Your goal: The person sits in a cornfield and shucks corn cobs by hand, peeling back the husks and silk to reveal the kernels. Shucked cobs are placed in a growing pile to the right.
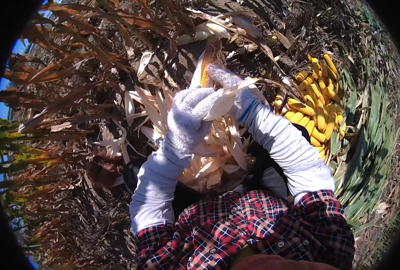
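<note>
Both my hands wear pale knitted gloves and meet around a partly husked ear of corn (pixel 205 69). Yellow kernels show along its length, with brown silk at the far tip and a pale husk leaf on its left side. My left hand (pixel 190 114) is closed around the lower end of the ear. Against the ear's right side lie the fingers of my right hand (pixel 232 84). A loose strip of husk (pixel 221 105) crosses in front of both hands and hides part of the right palm. Beneath them, dry husks (pixel 213 165) are heaped between my legs.
To the right lies a pile of husked yellow corn cobs (pixel 318 104), beside flattened green leaves (pixel 372 135). Dry brown corn stalks (pixel 61 74) crowd the left. Unhusked ears (pixel 206 32) lie on the soil ahead. Reddish-brown corn silk (pixel 103 168) sits near my left knee.
</note>
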Motion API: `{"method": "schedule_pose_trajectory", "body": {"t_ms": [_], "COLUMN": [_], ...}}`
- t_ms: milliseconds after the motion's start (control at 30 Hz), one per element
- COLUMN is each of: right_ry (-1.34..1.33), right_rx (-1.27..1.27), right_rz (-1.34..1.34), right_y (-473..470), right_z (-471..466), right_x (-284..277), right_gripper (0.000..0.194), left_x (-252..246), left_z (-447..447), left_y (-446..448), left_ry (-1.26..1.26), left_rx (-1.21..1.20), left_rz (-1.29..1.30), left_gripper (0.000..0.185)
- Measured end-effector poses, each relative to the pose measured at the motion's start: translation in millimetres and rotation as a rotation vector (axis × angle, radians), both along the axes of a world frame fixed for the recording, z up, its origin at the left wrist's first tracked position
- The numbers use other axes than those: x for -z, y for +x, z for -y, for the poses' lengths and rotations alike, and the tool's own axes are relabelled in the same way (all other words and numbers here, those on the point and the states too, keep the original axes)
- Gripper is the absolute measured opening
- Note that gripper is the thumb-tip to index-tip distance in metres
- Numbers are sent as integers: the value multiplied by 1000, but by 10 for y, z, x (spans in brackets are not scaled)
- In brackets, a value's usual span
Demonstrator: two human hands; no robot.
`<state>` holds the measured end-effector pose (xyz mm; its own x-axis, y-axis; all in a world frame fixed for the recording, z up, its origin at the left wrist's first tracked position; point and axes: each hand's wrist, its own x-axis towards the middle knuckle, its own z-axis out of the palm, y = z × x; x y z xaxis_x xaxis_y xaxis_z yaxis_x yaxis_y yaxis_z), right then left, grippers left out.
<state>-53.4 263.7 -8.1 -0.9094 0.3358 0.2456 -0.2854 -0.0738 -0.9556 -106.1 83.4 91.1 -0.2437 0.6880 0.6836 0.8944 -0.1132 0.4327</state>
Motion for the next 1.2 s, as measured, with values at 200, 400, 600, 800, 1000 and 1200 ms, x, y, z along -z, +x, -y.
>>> {"method": "schedule_pose_trajectory", "body": {"t_ms": [200, 400, 600, 800, 1000, 1200], "right_ry": [-79, 185, -84, 11, 323, 850], "right_rx": [43, 179, 30, -183, 49, 309], "right_rz": [130, 114, 177, 90, 167, 91], "right_y": [-84, -22, 79, 46, 94, 109], "right_z": [4, -25, 382, 497, 595, 554], "right_x": [-45, -280, -939, -590, -357, -196], "right_gripper": [35, 45, 52, 51, 35, 30], "left_x": [-21, -43, -8, -40, 206, 198], "left_z": [64, 178, 158, 168, 129, 139], "left_y": [262, -5, -146, -88, -76, -124], "left_ry": [-257, -38, 58, 152, 349, 457], "left_rx": [99, 519, -177, -100, -152, -19], "left_rz": [-31, 1543, 985, 1158, 1316, 1345], "left_gripper": [44, 119, 47, 33, 33, 33]}}
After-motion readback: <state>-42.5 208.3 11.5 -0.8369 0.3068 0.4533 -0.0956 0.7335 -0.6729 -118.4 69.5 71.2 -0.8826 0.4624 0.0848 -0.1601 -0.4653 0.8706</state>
